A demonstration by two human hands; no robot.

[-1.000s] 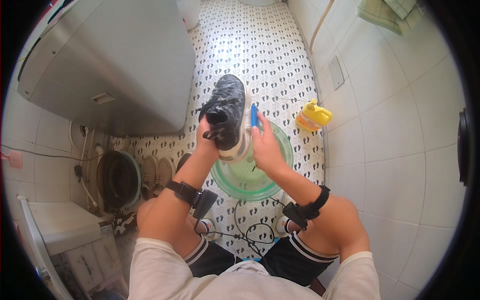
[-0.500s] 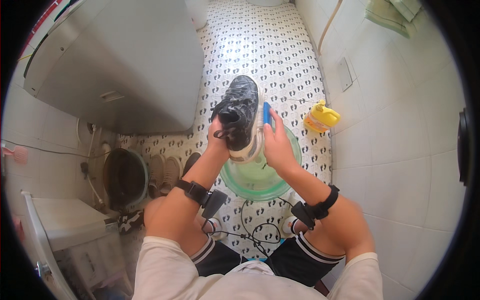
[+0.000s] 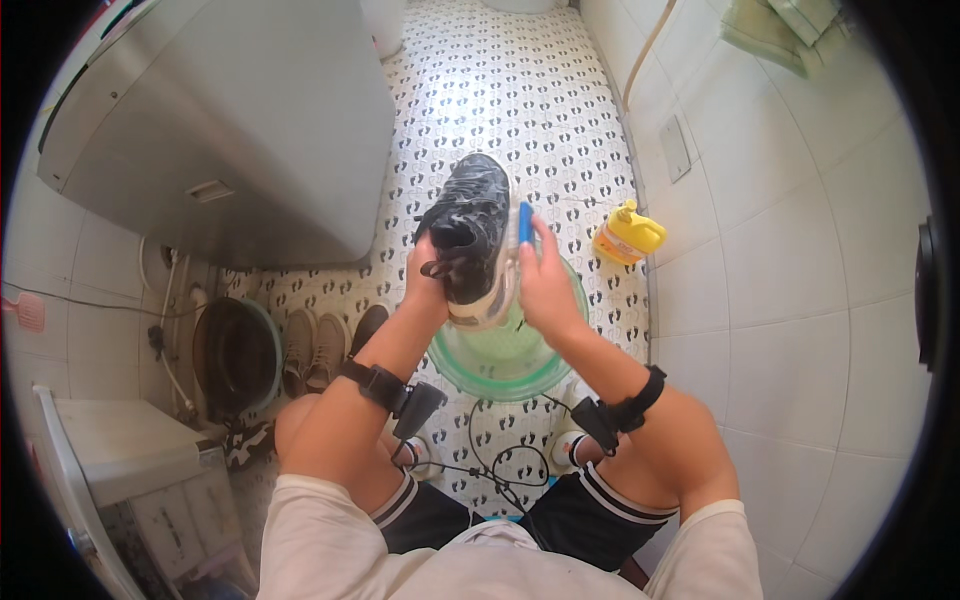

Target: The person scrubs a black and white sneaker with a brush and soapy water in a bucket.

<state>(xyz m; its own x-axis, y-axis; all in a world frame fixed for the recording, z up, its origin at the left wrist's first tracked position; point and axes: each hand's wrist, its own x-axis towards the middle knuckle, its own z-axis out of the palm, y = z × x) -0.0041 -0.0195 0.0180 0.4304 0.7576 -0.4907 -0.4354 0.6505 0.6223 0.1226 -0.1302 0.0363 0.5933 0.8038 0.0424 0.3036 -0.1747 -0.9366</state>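
Note:
A wet black sneaker with a white sole is held toe-away over a green basin. My left hand is closed around its left side near the heel; part of the fingers is hidden by the shoe. In my right hand is a blue-backed scrub brush, its pale bristles against the right edge of the sole. Whitish suds streak the shoe's upper. Through the basin's translucent green wall, pale liquid seems to show below the shoe.
To the right stands a yellow jug beside the tiled wall. A large grey appliance fills the upper left. Brown shoes and a dark tub sit at left. Black cables loop on the floor between my feet.
The whole view has shifted slightly, moving the scene a little left. The brush stays along the sole's right side, and both hands keep their holds.

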